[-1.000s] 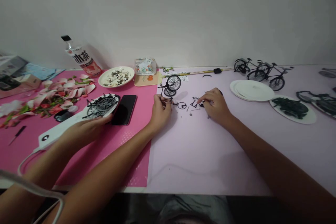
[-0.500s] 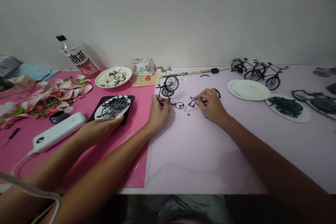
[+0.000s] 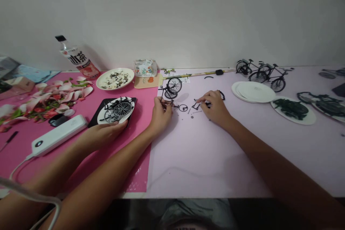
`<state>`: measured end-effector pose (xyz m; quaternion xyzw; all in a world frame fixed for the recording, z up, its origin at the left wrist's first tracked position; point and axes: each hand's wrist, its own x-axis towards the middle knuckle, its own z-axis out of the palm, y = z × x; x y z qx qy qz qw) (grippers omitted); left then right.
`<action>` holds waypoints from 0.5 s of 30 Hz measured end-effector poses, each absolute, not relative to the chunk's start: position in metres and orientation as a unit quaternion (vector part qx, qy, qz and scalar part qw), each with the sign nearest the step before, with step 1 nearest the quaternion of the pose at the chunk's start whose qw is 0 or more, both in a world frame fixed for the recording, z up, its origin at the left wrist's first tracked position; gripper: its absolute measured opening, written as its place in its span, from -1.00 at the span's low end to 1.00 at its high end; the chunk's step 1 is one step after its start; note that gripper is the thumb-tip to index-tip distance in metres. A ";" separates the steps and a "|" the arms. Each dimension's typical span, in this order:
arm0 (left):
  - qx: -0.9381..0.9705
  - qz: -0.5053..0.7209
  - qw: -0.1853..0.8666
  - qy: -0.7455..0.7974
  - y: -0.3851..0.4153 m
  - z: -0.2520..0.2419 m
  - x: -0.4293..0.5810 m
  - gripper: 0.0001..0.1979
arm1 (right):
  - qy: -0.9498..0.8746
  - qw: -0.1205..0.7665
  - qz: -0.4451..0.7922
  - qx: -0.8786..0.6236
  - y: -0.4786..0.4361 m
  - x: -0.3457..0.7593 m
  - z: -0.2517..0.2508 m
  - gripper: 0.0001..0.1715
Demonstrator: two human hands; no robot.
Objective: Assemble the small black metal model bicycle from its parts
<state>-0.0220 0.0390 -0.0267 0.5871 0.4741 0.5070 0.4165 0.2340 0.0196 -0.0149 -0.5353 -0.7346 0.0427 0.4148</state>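
Note:
My left hand (image 3: pixel 160 113) rests at the seam of the pink mat and the lilac table, fingers pinched on the thin black frame of a half-built model bicycle (image 3: pixel 171 90). My right hand (image 3: pixel 212 106) is closed in a pinch on a small black part among the loose bicycle parts (image 3: pixel 185 108), a ring and pins. Another person's hand (image 3: pixel 104 133) reaches in from the lower left and touches a white plate of model wheels (image 3: pixel 115 109), which lies on a black phone (image 3: pixel 93 119).
A white power bank (image 3: pixel 58 134), a screwdriver (image 3: pixel 7 140), pink petals (image 3: pixel 45 99), a bottle (image 3: pixel 78 59) and a plate of scraps (image 3: pixel 114 78) lie on the pink mat. Right: stacked white plates (image 3: pixel 253 91), a plate of dark parts (image 3: pixel 292 109), finished model bicycles (image 3: pixel 258 70).
The other person's hand carried the plate of wheels to the right and set it on the black phone. My two hands stayed at the small parts.

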 end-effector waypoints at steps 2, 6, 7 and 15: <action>0.591 0.503 0.418 0.472 0.040 -0.024 -0.023 -0.73 | -0.735 0.412 0.049 -0.536 0.020 0.234 -0.015 -0.70; 0.582 0.511 0.411 0.481 0.044 -0.023 -0.026 -0.70 | -0.738 0.411 0.047 -0.533 0.020 0.234 -0.016 -0.71; 0.580 0.514 0.411 0.481 0.046 -0.023 -0.027 -0.70 | -0.739 0.411 0.046 -0.532 0.020 0.234 -0.017 -0.71; 0.580 0.515 0.421 0.470 0.047 -0.026 -0.028 -0.71 | -0.736 0.409 0.024 -0.539 0.020 0.233 -0.018 -0.72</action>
